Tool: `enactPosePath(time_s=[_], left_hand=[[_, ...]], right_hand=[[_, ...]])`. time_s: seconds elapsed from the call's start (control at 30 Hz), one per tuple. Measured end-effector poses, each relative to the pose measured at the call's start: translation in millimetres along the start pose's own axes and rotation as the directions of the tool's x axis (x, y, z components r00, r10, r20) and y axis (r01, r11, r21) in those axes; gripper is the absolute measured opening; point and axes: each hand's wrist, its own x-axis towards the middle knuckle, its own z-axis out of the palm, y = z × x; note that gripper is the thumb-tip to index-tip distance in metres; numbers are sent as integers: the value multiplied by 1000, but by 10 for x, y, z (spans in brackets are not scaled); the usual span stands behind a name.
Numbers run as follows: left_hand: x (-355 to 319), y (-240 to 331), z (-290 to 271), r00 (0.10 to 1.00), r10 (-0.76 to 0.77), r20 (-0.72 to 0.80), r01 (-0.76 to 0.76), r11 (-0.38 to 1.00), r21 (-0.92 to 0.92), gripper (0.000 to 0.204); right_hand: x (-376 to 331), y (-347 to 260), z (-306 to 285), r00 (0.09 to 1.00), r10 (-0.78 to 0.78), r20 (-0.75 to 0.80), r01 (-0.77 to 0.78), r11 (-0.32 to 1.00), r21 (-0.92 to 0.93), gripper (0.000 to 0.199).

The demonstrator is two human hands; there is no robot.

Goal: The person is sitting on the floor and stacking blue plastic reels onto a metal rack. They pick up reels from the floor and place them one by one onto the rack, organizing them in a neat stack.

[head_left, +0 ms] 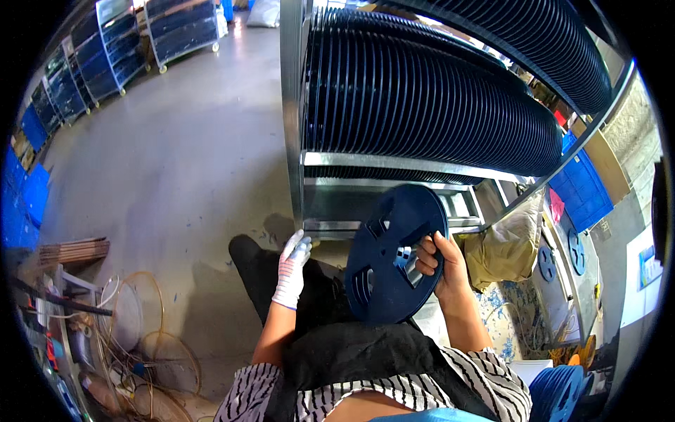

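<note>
My right hand (441,264), bare, grips a dark blue plastic reel (385,292) by its right side, the fingers hooked into one of its cut-out windows. The reel is tilted in front of my body, its round face turned up, with a small hole at the hub. Layered edges show through its windows; I cannot tell whether it is one reel or several together. To the left of the reel, my left hand (293,264) wears a white knit glove. Its fingers point forward, stretched out, and it holds nothing.
Ahead stands a metal rack (293,119) packed with rows of dark discs (422,91). A khaki sack (506,246) and a blue crate (582,186) lie to the right. Blue reels (557,394) are stacked at lower right. Tangled hoses (158,337) occupy the lower left; wheeled racks (183,32) stand far left.
</note>
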Motion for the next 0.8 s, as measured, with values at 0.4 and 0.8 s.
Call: enactPosePath(time_s=[0.4,0.8], left_hand=[[-414,601,-208,922,286,-260,-317,944,-89,38],[-924,1156,34,733,652,-193,-611,757,233,45]], right_hand=[[57,-93,-259,819,-89,567,-259,824,504,28],[367,209,52,850,-81,521,-358,637,683,28]])
